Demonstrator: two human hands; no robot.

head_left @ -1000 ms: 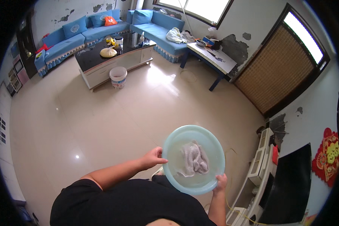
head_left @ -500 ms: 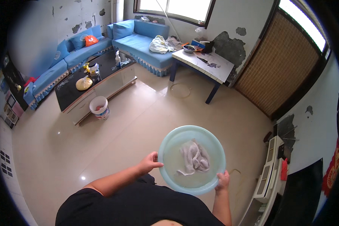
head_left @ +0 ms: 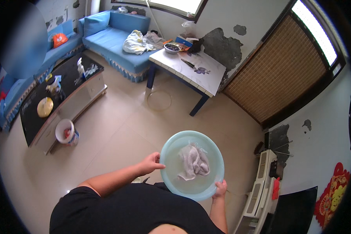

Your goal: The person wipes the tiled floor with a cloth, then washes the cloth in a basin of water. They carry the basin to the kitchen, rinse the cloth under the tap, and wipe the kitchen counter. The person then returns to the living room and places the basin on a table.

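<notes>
Between my two hands I carry a round, pale blue-green plastic basin in front of my body, above the tiled floor. Water lies in it, with a crumpled greyish-white cloth partly soaked in the middle. My left hand grips the basin's left rim, its thumb on top near the edge. My right hand holds the lower right rim, thumb over the lip. The fingers under the basin are hidden.
Ahead stands a white-topped table with dark blue legs, holding a bowl. A blue sofa lines the far left corner. On the left are a black coffee table and a white bucket; at right, a white cabinet.
My view has turned to the right, so the coffee table, sofa and bucket sit farther left. Both hands still hold the basin, and the cloth remains in it.
</notes>
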